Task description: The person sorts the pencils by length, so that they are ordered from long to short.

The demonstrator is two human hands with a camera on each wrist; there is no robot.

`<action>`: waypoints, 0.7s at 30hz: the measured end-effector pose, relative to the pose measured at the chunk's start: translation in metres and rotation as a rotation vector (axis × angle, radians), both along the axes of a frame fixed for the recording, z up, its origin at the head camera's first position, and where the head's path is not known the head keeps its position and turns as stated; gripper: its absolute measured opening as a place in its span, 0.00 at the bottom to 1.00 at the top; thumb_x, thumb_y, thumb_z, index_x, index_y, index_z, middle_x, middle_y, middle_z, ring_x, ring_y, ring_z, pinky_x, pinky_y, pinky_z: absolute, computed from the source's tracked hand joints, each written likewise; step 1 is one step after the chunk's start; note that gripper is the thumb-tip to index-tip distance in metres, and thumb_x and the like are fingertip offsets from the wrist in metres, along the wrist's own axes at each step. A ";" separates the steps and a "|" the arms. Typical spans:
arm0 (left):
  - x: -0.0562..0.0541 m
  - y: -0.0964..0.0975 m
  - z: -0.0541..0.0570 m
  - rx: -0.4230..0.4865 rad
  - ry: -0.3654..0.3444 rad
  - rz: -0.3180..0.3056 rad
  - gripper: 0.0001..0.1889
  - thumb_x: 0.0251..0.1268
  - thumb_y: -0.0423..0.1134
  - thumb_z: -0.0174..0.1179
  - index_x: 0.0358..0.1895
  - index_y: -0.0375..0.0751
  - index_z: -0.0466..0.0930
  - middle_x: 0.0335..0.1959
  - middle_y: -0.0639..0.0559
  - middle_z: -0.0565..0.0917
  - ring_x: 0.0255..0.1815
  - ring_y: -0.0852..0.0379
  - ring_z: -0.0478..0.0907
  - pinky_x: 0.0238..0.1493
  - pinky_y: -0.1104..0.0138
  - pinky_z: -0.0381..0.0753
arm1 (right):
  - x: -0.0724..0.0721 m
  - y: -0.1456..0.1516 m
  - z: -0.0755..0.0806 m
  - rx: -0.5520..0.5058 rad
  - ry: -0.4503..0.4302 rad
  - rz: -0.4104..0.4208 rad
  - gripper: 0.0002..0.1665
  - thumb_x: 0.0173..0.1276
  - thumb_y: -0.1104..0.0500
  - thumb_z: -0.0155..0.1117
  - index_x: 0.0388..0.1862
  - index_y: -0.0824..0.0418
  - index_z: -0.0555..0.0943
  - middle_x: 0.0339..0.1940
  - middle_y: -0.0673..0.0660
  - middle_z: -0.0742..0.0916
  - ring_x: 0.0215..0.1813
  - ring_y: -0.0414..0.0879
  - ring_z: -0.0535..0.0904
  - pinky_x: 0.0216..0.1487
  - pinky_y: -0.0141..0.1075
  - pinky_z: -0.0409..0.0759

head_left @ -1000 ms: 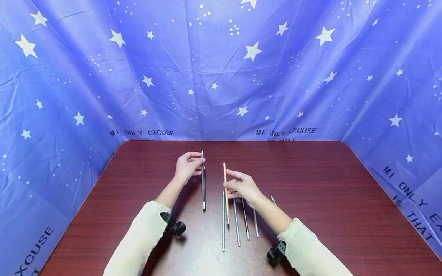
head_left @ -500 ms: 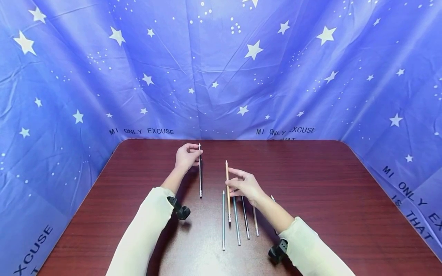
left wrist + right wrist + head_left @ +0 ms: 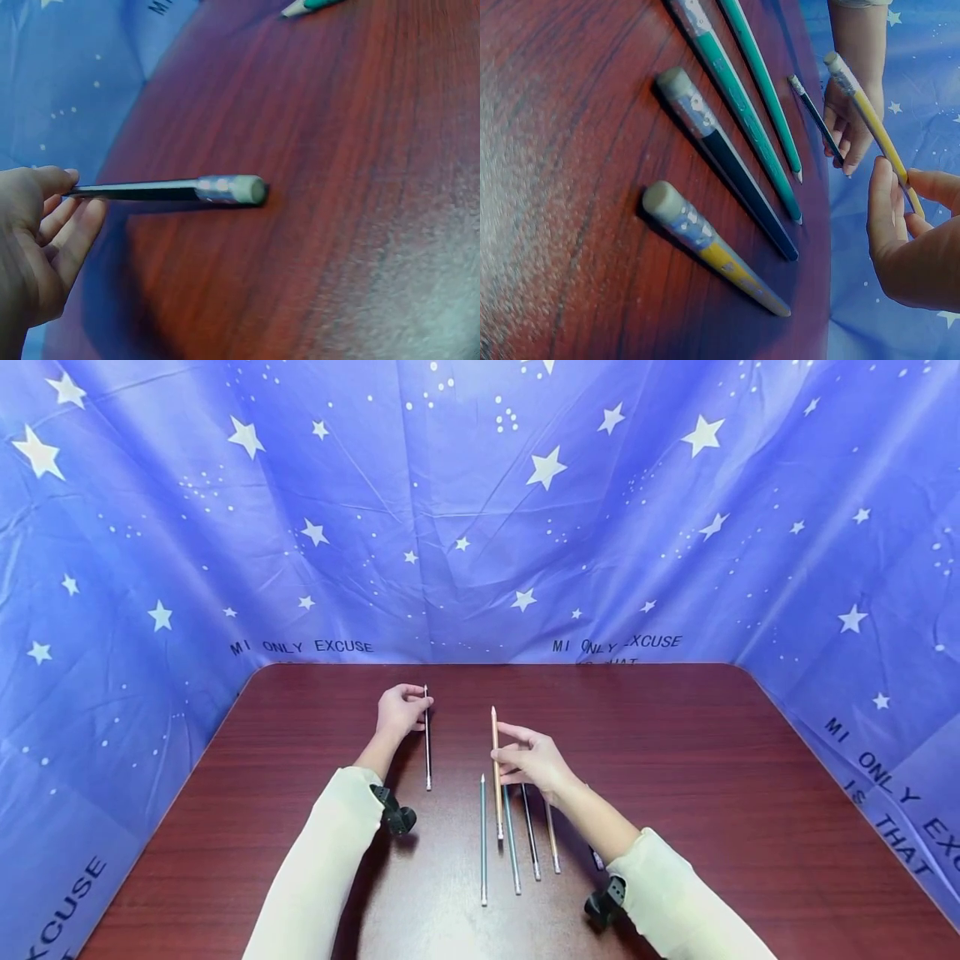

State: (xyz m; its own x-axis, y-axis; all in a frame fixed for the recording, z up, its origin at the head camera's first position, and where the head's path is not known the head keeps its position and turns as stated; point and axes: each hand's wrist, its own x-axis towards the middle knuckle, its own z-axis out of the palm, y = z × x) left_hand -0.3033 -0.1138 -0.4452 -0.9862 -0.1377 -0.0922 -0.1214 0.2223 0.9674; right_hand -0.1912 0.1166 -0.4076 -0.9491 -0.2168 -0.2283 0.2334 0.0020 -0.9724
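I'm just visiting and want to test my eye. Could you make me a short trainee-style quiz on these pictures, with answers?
1. Multiple choice: what colour is the pencil in the left hand?
A) green
B) black
C) yellow

2. True or false: the right hand grips its yellow pencil by the eraser.

3. Fill in the blank: in the head view, the leftmost unheld pencil is ___.

Key:
1. B, black.
2. False; the fingers pinch it nearer the tip, and the eraser end is free.
3. Green.
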 end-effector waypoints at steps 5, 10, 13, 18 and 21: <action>0.001 -0.001 -0.008 -0.025 -0.003 0.022 0.15 0.55 0.33 0.63 0.46 0.31 0.78 0.30 0.46 0.82 0.14 0.64 0.75 0.17 0.70 0.82 | -0.003 0.000 -0.001 0.014 0.005 -0.010 0.35 0.59 0.69 0.60 0.67 0.64 0.66 0.28 0.52 0.85 0.24 0.39 0.78 0.33 0.35 0.86; 0.002 0.000 -0.011 -0.069 -0.001 0.039 0.14 0.55 0.34 0.64 0.44 0.32 0.79 0.31 0.45 0.81 0.15 0.64 0.74 0.17 0.70 0.82 | -0.006 -0.002 -0.001 0.012 0.011 -0.011 0.35 0.60 0.70 0.59 0.67 0.65 0.65 0.27 0.50 0.84 0.23 0.39 0.78 0.32 0.35 0.86; 0.003 0.002 -0.012 -0.123 0.002 0.028 0.14 0.54 0.35 0.65 0.44 0.32 0.79 0.33 0.44 0.82 0.16 0.65 0.74 0.18 0.70 0.83 | -0.008 -0.003 -0.001 0.006 0.006 -0.019 0.35 0.60 0.70 0.59 0.68 0.66 0.65 0.26 0.49 0.84 0.22 0.39 0.78 0.30 0.33 0.86; 0.004 0.004 -0.014 -0.279 0.043 0.008 0.15 0.55 0.38 0.65 0.44 0.33 0.80 0.35 0.42 0.83 0.19 0.62 0.77 0.19 0.70 0.83 | -0.011 -0.004 -0.002 0.004 0.003 -0.033 0.35 0.59 0.70 0.60 0.67 0.65 0.65 0.28 0.53 0.84 0.21 0.38 0.78 0.28 0.33 0.85; 0.005 0.006 -0.015 -0.376 0.076 -0.007 0.15 0.56 0.39 0.65 0.43 0.34 0.80 0.35 0.43 0.83 0.22 0.57 0.80 0.22 0.69 0.83 | -0.012 -0.005 -0.003 0.012 0.002 -0.041 0.34 0.59 0.70 0.60 0.67 0.64 0.66 0.29 0.55 0.85 0.21 0.39 0.78 0.29 0.33 0.85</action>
